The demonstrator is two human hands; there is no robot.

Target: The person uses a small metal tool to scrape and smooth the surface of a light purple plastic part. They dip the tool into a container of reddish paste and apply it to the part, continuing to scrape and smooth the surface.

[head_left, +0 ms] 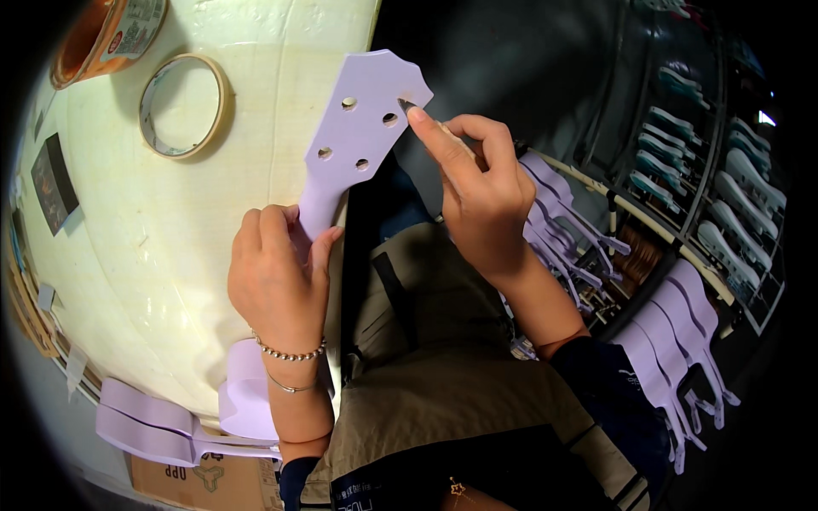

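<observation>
A lilac instrument neck (358,81) with a four-holed headstock is held up at the table's edge. My left hand (273,272) is wrapped round its lower shaft, which is partly hidden by my fingers and thumb. My right hand (477,192) pinches a thin pointed tool (405,106) whose dark tip is at the headstock's right side, above the upper right hole; contact with the surface is hard to make out. The tool's pale handle is mostly covered by my fingers.
The cream table (221,213) holds a tape roll (217,119), an orange tub (81,43) and a dark card (51,183). Lilac parts (149,409) lie near its lower edge, above a cardboard box (170,481). At right, racks hold more lilac parts (648,341) and pale parts (724,247).
</observation>
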